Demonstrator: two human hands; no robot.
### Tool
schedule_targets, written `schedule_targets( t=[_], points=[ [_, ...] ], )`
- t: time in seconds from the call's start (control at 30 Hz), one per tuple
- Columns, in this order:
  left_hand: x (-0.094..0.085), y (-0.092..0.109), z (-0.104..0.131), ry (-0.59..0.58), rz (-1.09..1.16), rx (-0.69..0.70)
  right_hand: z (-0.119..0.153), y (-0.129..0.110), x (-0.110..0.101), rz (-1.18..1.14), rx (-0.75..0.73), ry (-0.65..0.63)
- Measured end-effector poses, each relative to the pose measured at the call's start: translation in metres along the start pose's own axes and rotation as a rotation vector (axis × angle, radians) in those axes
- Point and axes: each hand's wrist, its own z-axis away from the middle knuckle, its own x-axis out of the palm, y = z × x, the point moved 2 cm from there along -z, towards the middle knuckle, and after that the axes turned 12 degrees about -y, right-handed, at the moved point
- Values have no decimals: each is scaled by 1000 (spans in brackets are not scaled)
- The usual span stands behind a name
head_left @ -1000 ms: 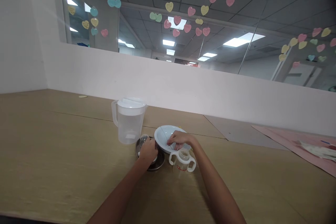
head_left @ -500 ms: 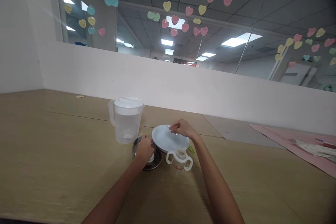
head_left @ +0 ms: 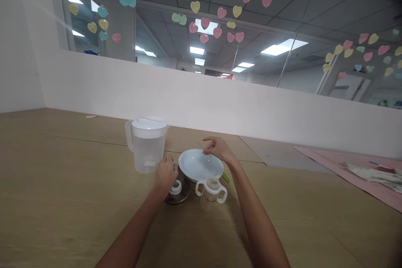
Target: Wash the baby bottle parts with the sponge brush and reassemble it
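Note:
My left hand [head_left: 166,173] is closed over the left side of a dark metal dish [head_left: 184,196], beside the pitcher; what its fingers hold is hard to make out. A white ring-shaped piece [head_left: 176,187] lies in that dish. Above the back right of a pale blue-white plate [head_left: 197,167] hovers my right hand [head_left: 217,148], its fingers pinched, with what seems a thin strand at the tips. A clear bottle [head_left: 211,194] with two white handles stands upright in front of the plate.
A lidded clear pitcher [head_left: 149,146] stands behind my left hand. Something green [head_left: 226,177] sticks out at the plate's right. A pink sheet [head_left: 333,163] with papers and a pen lies at the far right, below the windowed wall.
My left hand has moved slightly left and up, uncovering the white ring-shaped piece in the metal dish. My right hand has risen a little over the plate. The view has shifted slightly.

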Motion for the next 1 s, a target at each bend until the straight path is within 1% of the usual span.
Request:
schedule_targets(
  t=[0.07, 0.13, 0.27, 0.33, 0.4, 0.5, 0.57, 0.63, 0.73, 0.83, 0.93, 1.0],
  points=[
    [-3, -4, -1, 81, 3, 3, 0, -2, 0, -1, 3, 20],
    [-7, -7, -2, 213, 28, 35, 1, -4, -1, -20, 3, 43],
    [-11, -6, 0, 474, 142, 206, 4, -7, -2, -117, 10, 115],
    [-11, -2, 3, 555, 253, 273, 4, -7, -4, -163, 11, 150],
    [-11, 1, 6, 581, 409, 311, 4, -5, -6, -194, -5, 180],
    [-13, 7, 9, 516, 608, 374, 3, -4, -9, -241, -37, 205],
    [-14, 11, 12, 445, 672, 419, 4, -7, -9, -281, -58, 201],
    [-14, 16, 14, 366, 707, 453, 6, -12, -8, -332, -89, 168],
    [-8, 22, 16, 249, 740, 481, 12, -22, -5, -415, -155, 63],
    [2, 26, 15, 152, 793, 495, 18, -31, -1, -447, -196, -54],
    [10, 27, 13, 74, 907, 476, 21, -37, 6, -406, -196, -179],
    [13, 27, 12, 47, 994, 444, 20, -39, 10, -358, -189, -210]
  ],
)
